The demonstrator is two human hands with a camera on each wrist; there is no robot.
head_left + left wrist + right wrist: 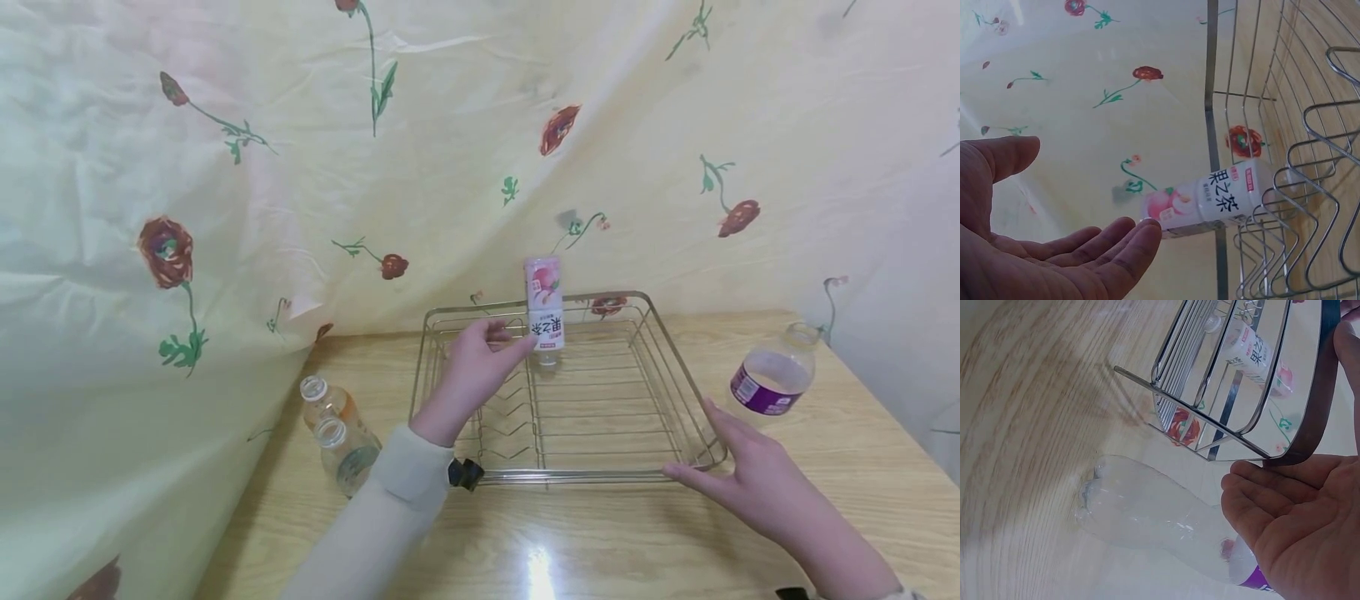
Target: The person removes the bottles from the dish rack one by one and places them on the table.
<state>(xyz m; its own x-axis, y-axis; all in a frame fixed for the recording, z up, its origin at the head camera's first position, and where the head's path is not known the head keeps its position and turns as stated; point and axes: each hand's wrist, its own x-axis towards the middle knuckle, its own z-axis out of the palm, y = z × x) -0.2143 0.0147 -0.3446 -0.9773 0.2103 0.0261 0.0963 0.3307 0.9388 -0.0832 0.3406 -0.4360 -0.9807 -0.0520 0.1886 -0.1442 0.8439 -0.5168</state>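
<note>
A wire dish rack (607, 475) stands on the wooden table. Near its back rim is a clear plastic bottle (545, 300) with a pink and white peach label, upside down with its neck low in the rack. My left hand (483, 367) is over the rack's left part, close to that bottle; the left wrist view shows the palm with thumb and fingers apart and nothing held. At the rack's front right corner, my right hand (757, 475) touches the frame, thumb by the front rim and extended fingers along the right side. Its fingers (1266, 494) lie against the corner.
Right of the rack stands a clear bottle with a purple label (772, 383), its lower part clear in the right wrist view. Two uncapped clear bottles, one with an orange label (348, 408) and one nearer (352, 458), stand left. Floral cloth (450, 167) hangs behind and to the sides.
</note>
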